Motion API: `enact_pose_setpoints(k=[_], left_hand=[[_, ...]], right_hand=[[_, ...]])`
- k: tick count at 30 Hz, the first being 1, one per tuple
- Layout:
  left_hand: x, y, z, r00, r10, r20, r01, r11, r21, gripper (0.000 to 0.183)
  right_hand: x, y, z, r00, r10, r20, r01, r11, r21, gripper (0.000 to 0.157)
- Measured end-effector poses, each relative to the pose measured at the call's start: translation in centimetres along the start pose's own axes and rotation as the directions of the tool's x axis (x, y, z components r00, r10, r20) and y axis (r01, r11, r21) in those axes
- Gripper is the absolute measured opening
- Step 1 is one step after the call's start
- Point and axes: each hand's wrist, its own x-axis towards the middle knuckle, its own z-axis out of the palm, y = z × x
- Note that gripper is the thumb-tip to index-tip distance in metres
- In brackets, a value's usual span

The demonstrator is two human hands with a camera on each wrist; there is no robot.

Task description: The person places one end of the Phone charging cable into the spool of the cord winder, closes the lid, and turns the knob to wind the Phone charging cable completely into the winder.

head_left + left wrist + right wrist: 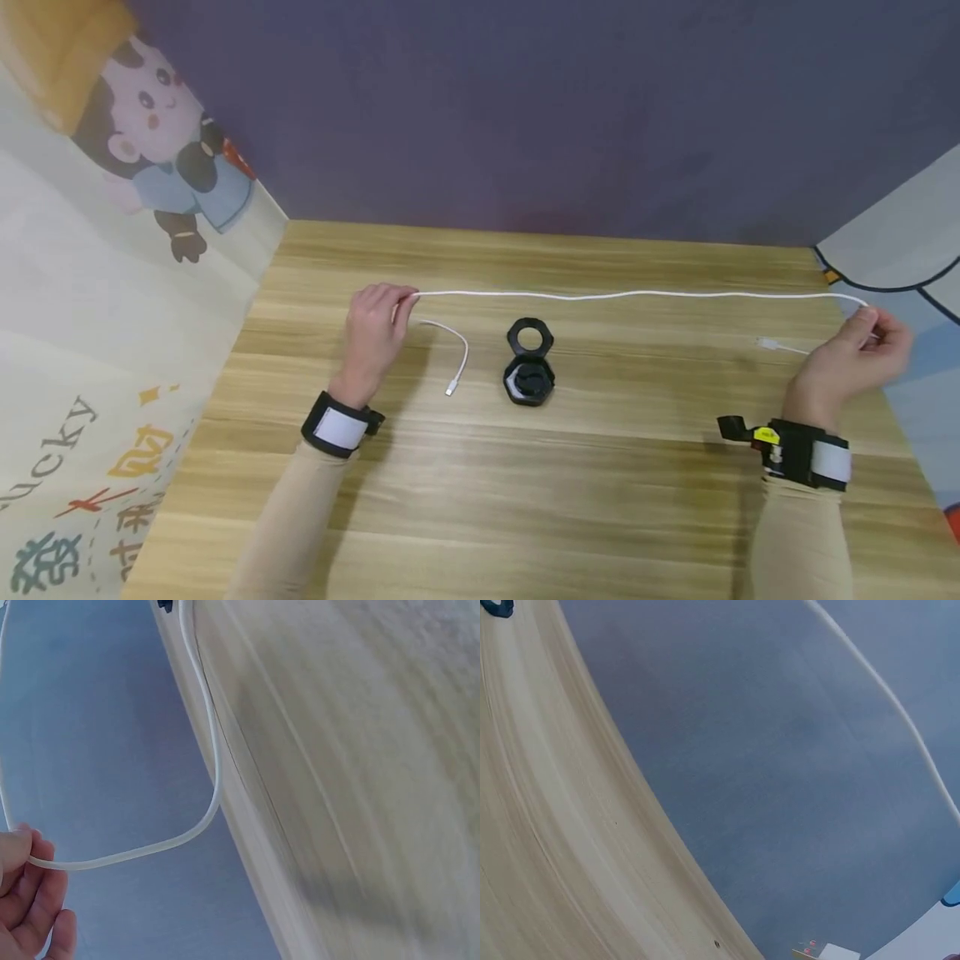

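Counted on 1 wood-grain table [585, 500]: 2 bare hands, the L hand [375, 327] at 9 o'clock and the R hand [851, 352] at 3; 1 thin white cable [570, 297] w/ 2 plugs visible, 1 small white plug [452, 387] at 7 o'clock, 1 more at 3; and 1 black hex. case [529, 358], 2 pcs., at 5. Also pictured: 2 black wristbands [343, 426], 8 & 4 o'clock; 2 beige sleeves [279, 525], approx. 7 & 4; 1 cartoon figure [180, 150], 10.

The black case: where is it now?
In the head view, the case lies open on the table, below the cable, nearer the left hand than the right hand.
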Motion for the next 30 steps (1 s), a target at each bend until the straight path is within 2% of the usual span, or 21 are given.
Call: enact_pose_setpoints(k=[3, 9, 12, 18, 21, 23, 27, 30], left_hand=[[0.0, 0.0, -0.1, 1.000, -0.001, 0.002, 0.001, 1.000, 0.003, 0.015], [-0.1, 0.0, 0.0, 1.000, -0.017, -0.014, 0.017, 1.000, 0.005, 0.017], [-0.1, -0.1, 0.1, 0.999, -0.032, -0.028, 0.032, 0.999, 0.007, 0.016], [-0.2, 0.0, 0.2, 0.998, -0.039, -0.056, 0.038, 0.999, -0.021, 0.016], [0.0, 0.5, 0.1, 0.998, -0.020, -0.058, 0.018, 0.999, -0.030, 0.017], [0.2, 0.8, 0.1, 0.998, -0.009, -0.063, 0.006, 0.999, -0.037, 0.017], [0.5, 1.5, 0.2, 0.998, 0.011, -0.067, -0.014, 0.999, -0.044, 0.017], [0.6, 1.9, 0.4, 0.998, 0.027, -0.064, -0.031, 0.998, -0.056, 0.017]], right_hand=[[0.2, 0.3, -0.2, 1.000, 0.012, -0.015, -0.012, 1.000, -0.012, 0.012], [0.7, 0.3, -0.8, 0.996, 0.080, -0.046, -0.078, 0.996, 0.038, 0.014], [0.7, 0.3, -1.0, 0.996, 0.077, -0.045, -0.075, 0.997, 0.034, 0.016], [0.4, 0.5, -0.9, 0.994, 0.099, -0.042, -0.096, 0.993, 0.072, 0.009], [0.2, 0.7, -0.7, 0.987, 0.160, 0.000, -0.159, 0.981, 0.113, 0.007], [0.1, 1.0, -0.6, 0.983, 0.179, 0.039, -0.182, 0.979, 0.094, 0.006], [0.0, 2.3, -0.4, 0.978, 0.154, 0.144, -0.141, 0.986, -0.092, 0.005], [-0.1, 3.2, -0.3, 0.952, 0.176, 0.250, -0.134, 0.976, -0.174, 0.005]])
